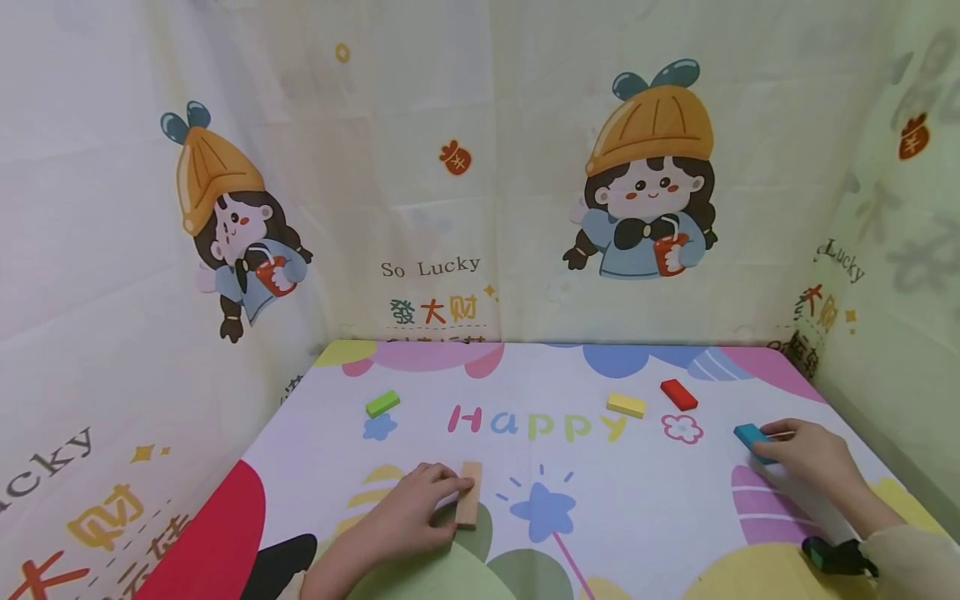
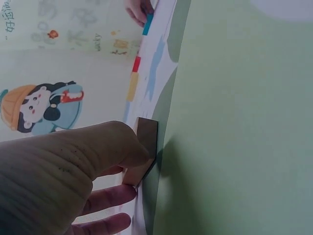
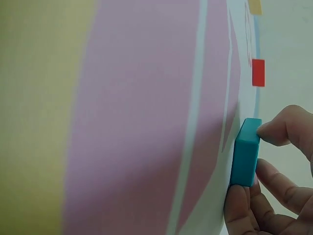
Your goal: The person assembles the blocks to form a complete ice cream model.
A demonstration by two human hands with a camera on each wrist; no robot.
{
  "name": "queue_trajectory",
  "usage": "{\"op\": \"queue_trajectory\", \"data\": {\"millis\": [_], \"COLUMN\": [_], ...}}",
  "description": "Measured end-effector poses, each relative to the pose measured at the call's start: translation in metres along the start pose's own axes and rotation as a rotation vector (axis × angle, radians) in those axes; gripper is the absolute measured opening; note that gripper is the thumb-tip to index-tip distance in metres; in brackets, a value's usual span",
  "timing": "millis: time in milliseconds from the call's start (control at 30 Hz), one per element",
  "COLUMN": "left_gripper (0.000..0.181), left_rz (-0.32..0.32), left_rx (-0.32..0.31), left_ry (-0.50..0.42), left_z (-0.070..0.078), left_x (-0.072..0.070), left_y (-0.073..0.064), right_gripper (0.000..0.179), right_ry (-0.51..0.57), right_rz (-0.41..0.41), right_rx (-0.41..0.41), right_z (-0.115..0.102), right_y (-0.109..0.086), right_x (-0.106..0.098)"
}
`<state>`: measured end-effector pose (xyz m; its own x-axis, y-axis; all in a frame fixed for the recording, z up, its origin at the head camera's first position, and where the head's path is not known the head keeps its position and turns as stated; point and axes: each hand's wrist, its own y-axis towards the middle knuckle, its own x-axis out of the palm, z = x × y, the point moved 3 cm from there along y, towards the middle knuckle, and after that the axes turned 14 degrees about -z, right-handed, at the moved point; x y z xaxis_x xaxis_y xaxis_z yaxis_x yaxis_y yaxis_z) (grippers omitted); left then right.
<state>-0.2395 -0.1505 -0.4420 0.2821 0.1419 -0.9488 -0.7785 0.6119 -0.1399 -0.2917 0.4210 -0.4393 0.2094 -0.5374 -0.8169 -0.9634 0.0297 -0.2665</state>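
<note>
A plain wooden block lies lengthwise near the front middle of the table. My left hand grips it from the left side; in the left wrist view the thumb covers part of the wooden block, and the other fingers are behind it. At the right, my right hand pinches a blue block between thumb and fingers. Seen from the right wrist, the blue block is at the table surface, with fingertips touching its top and side.
A green block lies at the back left. Toward the back right are a yellow block and a red block. Printed cloth stands around the table's back and sides. A dark strap is by the right sleeve.
</note>
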Motion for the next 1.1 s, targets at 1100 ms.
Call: {"op": "queue_trajectory", "data": {"millis": [1100], "left_gripper": [0.054], "left_rz": [-0.102], "left_rx": [0.049], "left_ry": [-0.021], "left_z": [0.044], "left_x": [0.011], "left_y": [0.030], "right_gripper": [0.053], "right_ry": [-0.005], "right_rz": [-0.049], "right_rx": [-0.138], "right_z": [-0.048], "right_y": [0.000], "right_x": [0.027]}}
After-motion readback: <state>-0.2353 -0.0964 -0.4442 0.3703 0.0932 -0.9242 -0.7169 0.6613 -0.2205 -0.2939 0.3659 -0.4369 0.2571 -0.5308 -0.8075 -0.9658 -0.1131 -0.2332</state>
